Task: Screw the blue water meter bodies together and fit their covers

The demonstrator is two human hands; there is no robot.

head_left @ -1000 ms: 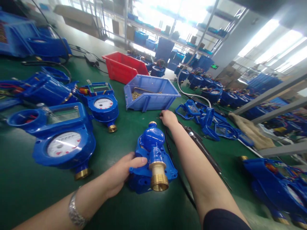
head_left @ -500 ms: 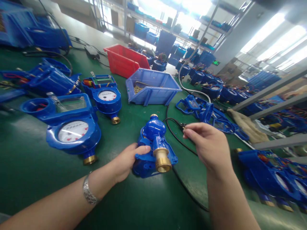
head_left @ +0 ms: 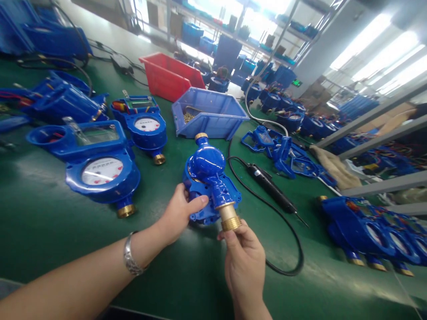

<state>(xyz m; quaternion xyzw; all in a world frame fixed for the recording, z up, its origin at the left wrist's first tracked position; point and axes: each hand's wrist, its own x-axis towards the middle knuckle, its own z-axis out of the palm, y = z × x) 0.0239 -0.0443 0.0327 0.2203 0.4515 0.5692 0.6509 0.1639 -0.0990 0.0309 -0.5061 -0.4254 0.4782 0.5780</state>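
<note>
A blue water meter lies face down and tilted up off the green table, its brass threaded end pointing toward me. My left hand grips its left side, thumb over the blue housing. My right hand is closed just below the brass end, its fingertips pinched at the fitting; whether it holds some small part I cannot make out. An electric screwdriver with a black cable lies on the table to the right of the meter.
Two finished meters face up at the left. A light-blue bin with small brass screws and a red bin stand behind. Blue covers and more meters lie at the right.
My right hand drew back from the far table, pinched, and came down under the brass end. The meter has been lifted and tilted by my left hand. The screwdriver now lies uncovered.
</note>
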